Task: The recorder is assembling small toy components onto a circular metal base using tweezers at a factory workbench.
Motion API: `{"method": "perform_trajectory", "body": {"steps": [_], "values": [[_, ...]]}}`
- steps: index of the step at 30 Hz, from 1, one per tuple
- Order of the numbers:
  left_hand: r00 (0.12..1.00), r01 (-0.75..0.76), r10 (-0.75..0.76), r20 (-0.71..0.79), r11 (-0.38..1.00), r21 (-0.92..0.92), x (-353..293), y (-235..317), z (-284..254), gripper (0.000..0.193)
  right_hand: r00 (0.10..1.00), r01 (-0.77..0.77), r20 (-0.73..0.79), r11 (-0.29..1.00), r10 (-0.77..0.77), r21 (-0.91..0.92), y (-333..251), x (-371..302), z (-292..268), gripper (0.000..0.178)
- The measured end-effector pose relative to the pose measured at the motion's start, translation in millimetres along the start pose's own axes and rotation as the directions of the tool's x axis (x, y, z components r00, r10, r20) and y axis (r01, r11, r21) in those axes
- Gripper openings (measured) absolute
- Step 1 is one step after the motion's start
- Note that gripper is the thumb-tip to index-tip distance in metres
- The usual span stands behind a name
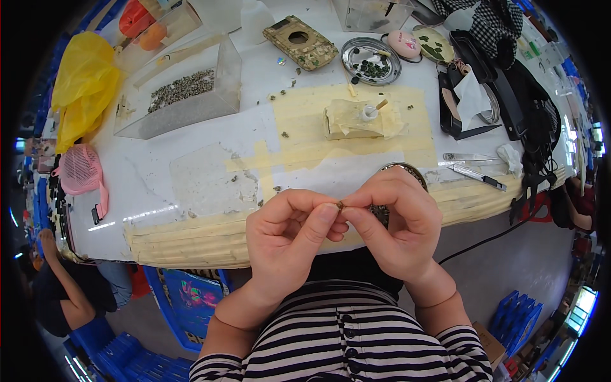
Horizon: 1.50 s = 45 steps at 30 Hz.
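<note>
Both hands meet over the front edge of the table, fingertips pinched close together. Between them is a tiny brownish piece (340,205), too small to name. My left hand (286,239) grips it between thumb and forefinger. From the other side, my right hand (404,223) pinches at the same piece. Behind my right hand, a round metal dish (417,173) of small dark pieces is partly hidden. Farther back stands a small tape-covered block (356,121) with a white cup (368,113) and a short brown stick on it.
At the back left, a clear bin (184,118) holds many small grey-green pieces. A camouflage-patterned case (300,43) and a metal plate (371,60) with dark bits lie at the back. Tweezers (470,156) and a utility knife (477,176) lie right. Other people sit at both sides.
</note>
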<state>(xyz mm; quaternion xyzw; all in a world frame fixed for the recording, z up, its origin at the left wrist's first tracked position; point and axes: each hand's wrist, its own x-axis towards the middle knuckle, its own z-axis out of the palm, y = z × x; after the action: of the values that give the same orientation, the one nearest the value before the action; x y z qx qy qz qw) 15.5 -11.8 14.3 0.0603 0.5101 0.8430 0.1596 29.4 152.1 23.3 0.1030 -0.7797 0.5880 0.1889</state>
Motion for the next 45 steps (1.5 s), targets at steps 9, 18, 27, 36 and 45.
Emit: {"method": "perform_trajectory", "body": {"steps": [9, 18, 27, 36, 45], "values": [[1.0, 0.018, -0.018, 0.0, 1.0, -0.01, 1, -1, 0, 0.011, 1.0, 0.013, -0.027, 1.0, -0.014, -0.025, 0, -1, 1, 0.013], [0.998, 0.04, -0.041, -0.043, 0.999, -0.031, 0, 0, 4, 0.012, 0.996, 0.066, -0.06, 0.991, -0.073, -0.118, 0, -2, 2, 0.015], [1.0, 0.016, -0.016, -0.007, 0.999, -0.045, 2, -8, 3, 0.011, 0.999, -0.031, -0.016, 0.997, 0.032, 0.07, 3, -3, -2, 0.012], [0.999, 0.032, -0.033, 0.0, 0.978, -0.204, 4, -14, 4, 0.01, 0.991, -0.132, 0.024, 0.954, 0.13, 0.269, 3, -5, 0, 0.011], [0.999, -0.043, 0.043, 0.0, 0.986, -0.16, 4, -16, 4, 0.01, 0.99, -0.136, 0.014, 0.954, 0.138, 0.268, 2, -6, 2, 0.012]]}}
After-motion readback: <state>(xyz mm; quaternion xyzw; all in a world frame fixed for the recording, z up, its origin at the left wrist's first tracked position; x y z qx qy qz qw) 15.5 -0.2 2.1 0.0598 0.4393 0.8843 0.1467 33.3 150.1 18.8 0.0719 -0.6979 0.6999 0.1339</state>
